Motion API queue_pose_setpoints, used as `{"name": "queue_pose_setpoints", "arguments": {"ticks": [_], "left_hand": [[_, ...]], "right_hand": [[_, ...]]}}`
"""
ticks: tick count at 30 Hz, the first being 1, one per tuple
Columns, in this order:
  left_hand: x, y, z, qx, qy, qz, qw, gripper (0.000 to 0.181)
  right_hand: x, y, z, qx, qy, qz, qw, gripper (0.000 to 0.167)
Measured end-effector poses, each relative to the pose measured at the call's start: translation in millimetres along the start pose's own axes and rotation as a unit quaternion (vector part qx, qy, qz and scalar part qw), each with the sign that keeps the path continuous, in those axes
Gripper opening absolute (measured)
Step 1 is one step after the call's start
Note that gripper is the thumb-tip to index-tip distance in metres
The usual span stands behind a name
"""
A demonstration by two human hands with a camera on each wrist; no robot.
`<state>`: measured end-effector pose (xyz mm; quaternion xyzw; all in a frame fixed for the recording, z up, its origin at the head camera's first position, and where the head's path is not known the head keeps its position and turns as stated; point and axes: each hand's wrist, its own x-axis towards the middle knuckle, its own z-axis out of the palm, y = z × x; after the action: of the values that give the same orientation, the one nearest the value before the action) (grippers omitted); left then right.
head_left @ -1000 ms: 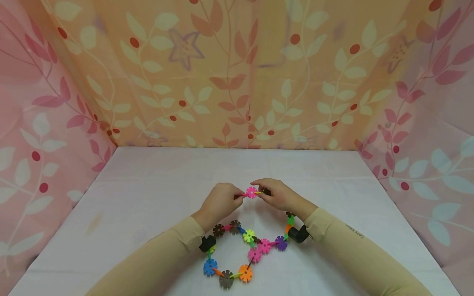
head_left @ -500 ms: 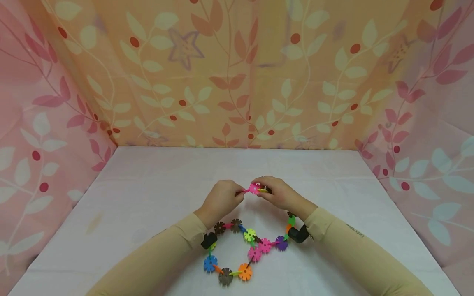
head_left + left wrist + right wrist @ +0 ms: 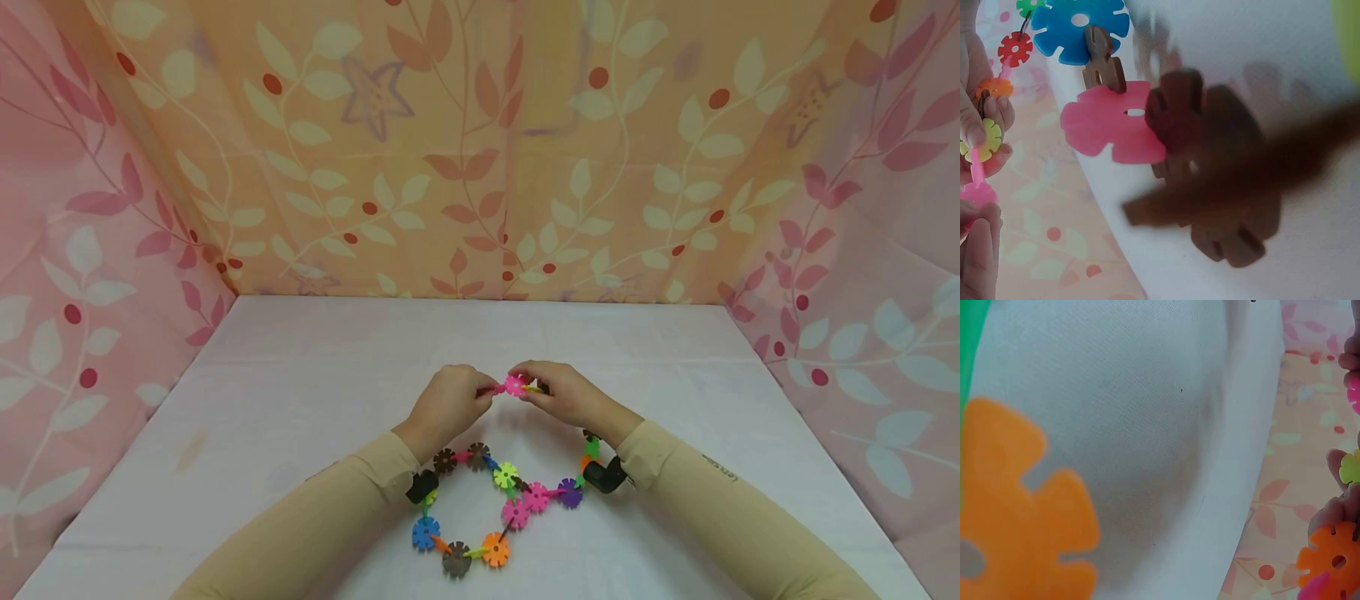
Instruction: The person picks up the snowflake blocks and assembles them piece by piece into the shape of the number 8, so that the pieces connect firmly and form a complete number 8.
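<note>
My left hand (image 3: 450, 398) pinches a pink snowflake disc at one end of a short chain of notched plastic discs. Opposite it, my right hand (image 3: 564, 392) holds the same chain near a yellow disc (image 3: 984, 142). Between the hands, a pink disc (image 3: 515, 384) faces the head camera. In the left wrist view, an orange disc (image 3: 994, 87) and a red disc (image 3: 1015, 50) follow along the chain past my right fingers. Both hands are raised over the table, fingertips close together. Part of the chain is hidden behind the right hand.
A longer chain of linked discs lies on the white table (image 3: 300, 350) below the hands, bent into a loop, with a blue disc (image 3: 426, 533), an orange disc (image 3: 495, 550) and a purple disc (image 3: 570, 492). Its right end runs beside the right wrist. Patterned cloth (image 3: 465, 150) surrounds the table.
The hands stay almost in place. Over the last second, the pink disc between them shifted slightly right and up, closer to the right fingers. Both hands keep their hold.
</note>
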<state>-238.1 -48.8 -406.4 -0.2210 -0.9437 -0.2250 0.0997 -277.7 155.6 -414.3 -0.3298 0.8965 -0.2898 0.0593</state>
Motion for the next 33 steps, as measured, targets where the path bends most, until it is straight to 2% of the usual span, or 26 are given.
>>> {"name": "queue_pose_setpoints", "arguments": {"ticks": [5,10,17,24,28,33], "left_hand": [[0.0,-1.0,1.1,0.004,-0.003,-0.002,1.0,0.011],[-0.1,-1.7,1.1,0.004,0.004,0.022,0.9997,0.012],[0.5,-1.4,2.9,0.016,-0.019,0.026,0.9994,0.015],[0.9,0.7,2.7,0.024,-0.003,0.024,0.9994,0.01],[1.3,2.5,2.0,0.039,0.003,0.037,0.9985,0.011],[3.5,3.7,1.4,0.045,0.028,0.06,0.9968,0.011]], "right_hand": [[-0.2,-1.0,-0.1,0.002,0.002,0.002,1.0,0.035],[-0.9,-0.4,0.1,-0.004,0.006,-0.006,1.0,0.034],[-1.5,0.6,-0.3,0.006,0.001,0.006,1.0,0.034],[-1.5,-0.2,-1.0,0.005,-0.003,0.009,0.9999,0.033],[-1.4,-3.2,-0.5,0.009,0.001,-0.01,0.9999,0.032],[-0.1,-6.1,-0.3,0.01,0.014,-0.022,0.9996,0.03]]}}
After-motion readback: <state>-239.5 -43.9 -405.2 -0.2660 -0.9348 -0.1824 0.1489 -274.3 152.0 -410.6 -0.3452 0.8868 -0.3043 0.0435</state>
